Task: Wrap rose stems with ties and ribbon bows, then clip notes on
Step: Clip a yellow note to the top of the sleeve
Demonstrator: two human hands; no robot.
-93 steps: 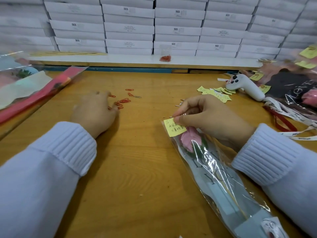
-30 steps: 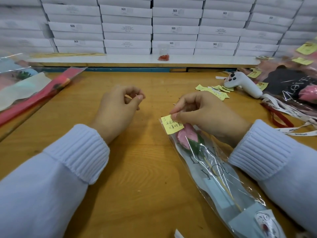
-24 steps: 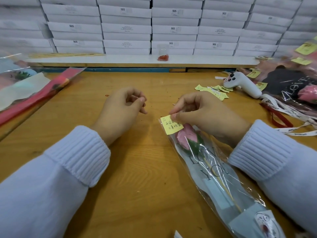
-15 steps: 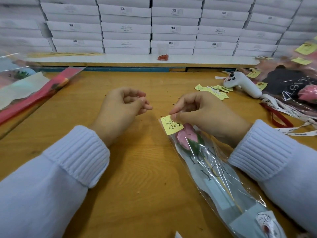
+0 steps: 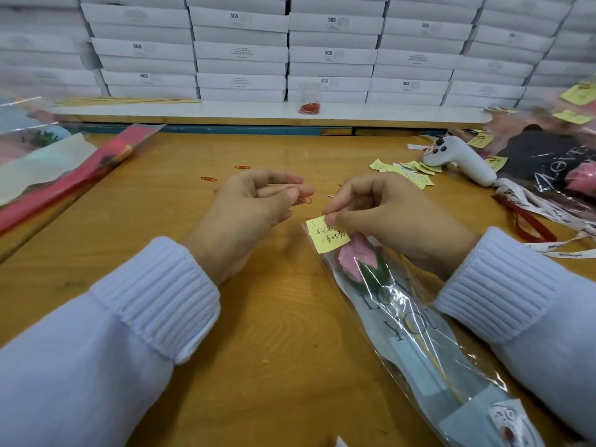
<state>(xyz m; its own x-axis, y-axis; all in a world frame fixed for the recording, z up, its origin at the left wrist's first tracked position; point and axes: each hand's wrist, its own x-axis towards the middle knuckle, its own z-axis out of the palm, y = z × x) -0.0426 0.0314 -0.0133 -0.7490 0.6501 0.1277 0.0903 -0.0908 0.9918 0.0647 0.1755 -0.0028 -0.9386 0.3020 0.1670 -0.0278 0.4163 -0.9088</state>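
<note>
Head view showed the yellow note (image 5: 329,234) at the top edge of the wrapped rose (image 5: 358,261), which lay on the wooden table (image 5: 283,333). The right hand (image 5: 383,217) pinched the note against the wrapper's rim. Just left of the note, the left hand (image 5: 248,211) gripped 1 red paper clip (image 5: 304,199) between thumb and fingertips. Thin paper and crinkly film looked light, slippery and easily torn, so the clip probably needed sliding over both layers right beside the pinching fingers.
</note>
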